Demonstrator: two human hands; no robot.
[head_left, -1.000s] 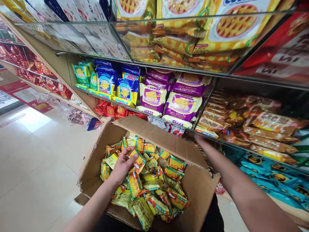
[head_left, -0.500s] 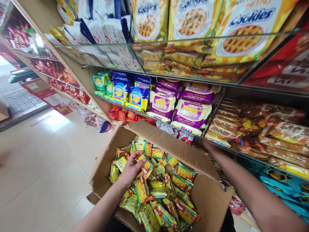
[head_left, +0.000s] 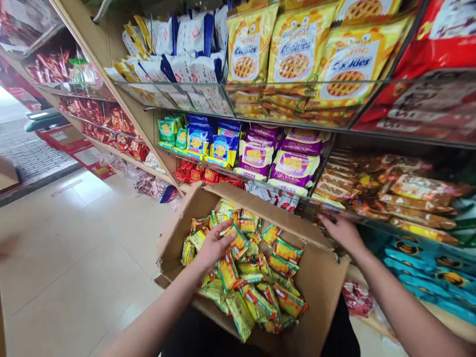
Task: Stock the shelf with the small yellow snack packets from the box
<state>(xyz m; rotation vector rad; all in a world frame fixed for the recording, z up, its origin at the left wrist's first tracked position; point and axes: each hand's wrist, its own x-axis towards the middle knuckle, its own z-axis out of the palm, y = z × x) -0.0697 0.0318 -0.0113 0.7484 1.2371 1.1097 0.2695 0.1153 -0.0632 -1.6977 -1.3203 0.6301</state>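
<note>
A worn cardboard carton full of small yellow-green and orange wrapped biscuit packets rests over my legs, tilted toward the shelves. Inside it, my left hand pinches one biscuit packet between thumb and fingers, just above the heap. My right hand is past the carton's far right edge, at the low shelf opening beneath the glass ledge. Its fingers point into the opening, looking loosely spread and empty; their tips are partly hidden and a little blurred.
Purple soda biscuit packs and blue packs stand on the middle shelf, with yellow cookie bags above. Brown packs and turquoise packs lie to the right. Tiled floor extends left.
My right hand has drawn back out of the low shelf, so its back and fingers now show. My left hand still holds the packet, lifted slightly. The whole view has shifted.
</note>
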